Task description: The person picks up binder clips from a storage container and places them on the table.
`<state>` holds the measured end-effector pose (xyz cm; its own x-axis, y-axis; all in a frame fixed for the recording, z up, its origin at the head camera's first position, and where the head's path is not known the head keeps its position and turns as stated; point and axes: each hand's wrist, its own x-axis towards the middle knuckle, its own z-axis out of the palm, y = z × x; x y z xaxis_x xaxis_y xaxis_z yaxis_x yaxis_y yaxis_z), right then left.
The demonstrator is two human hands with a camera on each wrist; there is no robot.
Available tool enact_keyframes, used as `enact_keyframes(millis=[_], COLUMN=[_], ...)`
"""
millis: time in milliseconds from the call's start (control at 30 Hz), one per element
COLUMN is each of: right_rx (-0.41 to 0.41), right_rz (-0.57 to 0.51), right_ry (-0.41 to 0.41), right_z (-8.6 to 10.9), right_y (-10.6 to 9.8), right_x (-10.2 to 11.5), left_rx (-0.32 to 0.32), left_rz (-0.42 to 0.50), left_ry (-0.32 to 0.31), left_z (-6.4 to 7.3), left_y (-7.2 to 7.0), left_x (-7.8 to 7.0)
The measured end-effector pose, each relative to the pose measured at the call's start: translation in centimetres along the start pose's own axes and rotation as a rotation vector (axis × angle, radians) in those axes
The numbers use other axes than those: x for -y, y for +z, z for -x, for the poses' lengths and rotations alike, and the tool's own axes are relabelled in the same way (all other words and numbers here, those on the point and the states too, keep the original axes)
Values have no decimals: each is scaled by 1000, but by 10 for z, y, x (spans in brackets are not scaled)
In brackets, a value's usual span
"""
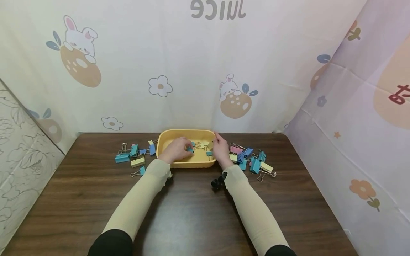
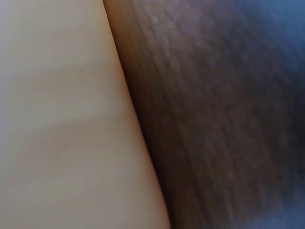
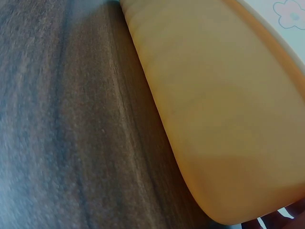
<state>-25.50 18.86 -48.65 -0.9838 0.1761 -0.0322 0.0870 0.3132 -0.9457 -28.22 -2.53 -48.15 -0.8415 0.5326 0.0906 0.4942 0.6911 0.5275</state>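
A shallow yellow tray (image 1: pixel 166 164) stands near the table's back edge, with several small binder clips inside. My left hand (image 1: pixel 177 149) reaches over its front left side, and its curled fingers pinch a teal binder clip (image 1: pixel 190 149) low in the tray. At the right end, my right hand (image 1: pixel 221 149) grips the tray's rim. Loose inside lie a pale yellow binder clip (image 1: pixel 202 146) and a teal one (image 1: pixel 209 154). The right wrist view shows the tray's outer wall (image 3: pixel 214 105) up close. In the left wrist view a blurred pale surface covers the left side; fingers are out of sight.
To the left of the tray lie several binder clips, including a large teal one (image 1: pixel 122 158) and a yellow one (image 1: pixel 138 162). A pile of blue, teal, pink and yellow clips (image 1: pixel 255 165) lies on the right. A printed curtain (image 1: pixel 192 106) hangs behind the wooden table (image 1: pixel 189 213).
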Motion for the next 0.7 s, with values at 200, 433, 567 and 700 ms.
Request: enact_keyframes(millis=[200, 433, 567, 700], right_rx=[3, 1, -6, -6], right_rz=[2, 8, 7, 4], right_ry=[-3, 5, 13, 7], right_z=[0, 0, -1, -1], right_y=[0, 0, 1, 1], right_x=[0, -1, -2, -2], left_rx=[-17, -28, -70, -118], left_rz=[-2, 65, 162, 273], left_ry=[6, 4, -9, -28], left_z=[0, 1, 2, 2], left_y=[-1, -2, -6, -12], left_x=[-2, -1, -2, -4])
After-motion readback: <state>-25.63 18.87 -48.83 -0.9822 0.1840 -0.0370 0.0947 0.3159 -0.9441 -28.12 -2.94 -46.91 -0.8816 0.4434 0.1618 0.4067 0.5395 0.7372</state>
